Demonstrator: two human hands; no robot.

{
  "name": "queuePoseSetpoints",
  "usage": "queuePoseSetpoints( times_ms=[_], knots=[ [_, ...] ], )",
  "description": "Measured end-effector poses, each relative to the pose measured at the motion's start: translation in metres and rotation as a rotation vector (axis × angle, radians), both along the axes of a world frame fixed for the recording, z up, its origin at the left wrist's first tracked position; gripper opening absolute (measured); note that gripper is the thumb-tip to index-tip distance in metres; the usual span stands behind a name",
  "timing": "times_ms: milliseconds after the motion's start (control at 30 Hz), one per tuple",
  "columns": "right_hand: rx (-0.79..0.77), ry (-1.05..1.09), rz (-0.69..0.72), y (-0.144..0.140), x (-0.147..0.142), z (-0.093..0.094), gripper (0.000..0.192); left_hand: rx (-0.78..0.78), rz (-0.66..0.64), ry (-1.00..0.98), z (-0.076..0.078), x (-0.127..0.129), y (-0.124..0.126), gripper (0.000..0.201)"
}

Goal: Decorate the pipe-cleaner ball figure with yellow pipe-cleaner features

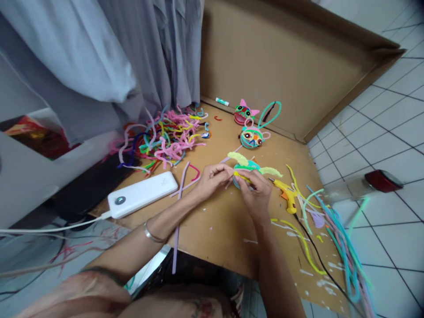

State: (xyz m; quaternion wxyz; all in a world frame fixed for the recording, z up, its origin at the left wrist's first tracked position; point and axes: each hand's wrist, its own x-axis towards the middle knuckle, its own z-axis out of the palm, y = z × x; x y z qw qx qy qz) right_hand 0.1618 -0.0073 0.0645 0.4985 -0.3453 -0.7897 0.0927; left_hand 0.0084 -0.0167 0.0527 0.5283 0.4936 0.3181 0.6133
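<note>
My left hand (217, 179) and my right hand (255, 191) meet at the middle of the cardboard table. A short yellow pipe cleaner (241, 176) is pinched between the fingers of both. Right behind the fingers sits a round teal and green pipe-cleaner head (249, 165) with pale yellow ear shapes (270, 171) on its sides; my hands hide its front. Farther back stand two finished-looking animal heads, one teal with pink loops (251, 138) and one red with pink pointed ears (244, 113).
A yellow glue gun (287, 194) lies right of my right hand, its black cord running forward. Loose pipe cleaners (344, 247) hang over the right edge. A tangled pink heap (172, 132) and a white power bank (143, 194) are on the left. Behind rises a cardboard wall (265, 57).
</note>
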Motion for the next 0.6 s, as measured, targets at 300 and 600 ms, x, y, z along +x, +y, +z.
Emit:
queuePoseSetpoints(
  times_ms=[300,600],
  knots=[
    [-0.012,-0.139,0.082,0.0010,0.0074,0.0068,0.021,-0.061,-0.005,0.200,-0.0058,-0.0048,0.0040,0.031],
    [0.024,-0.225,0.032,-0.0033,0.0044,0.0062,0.021,-0.165,-0.016,-0.034,-0.0016,0.0027,0.0029,0.014]
  ],
)
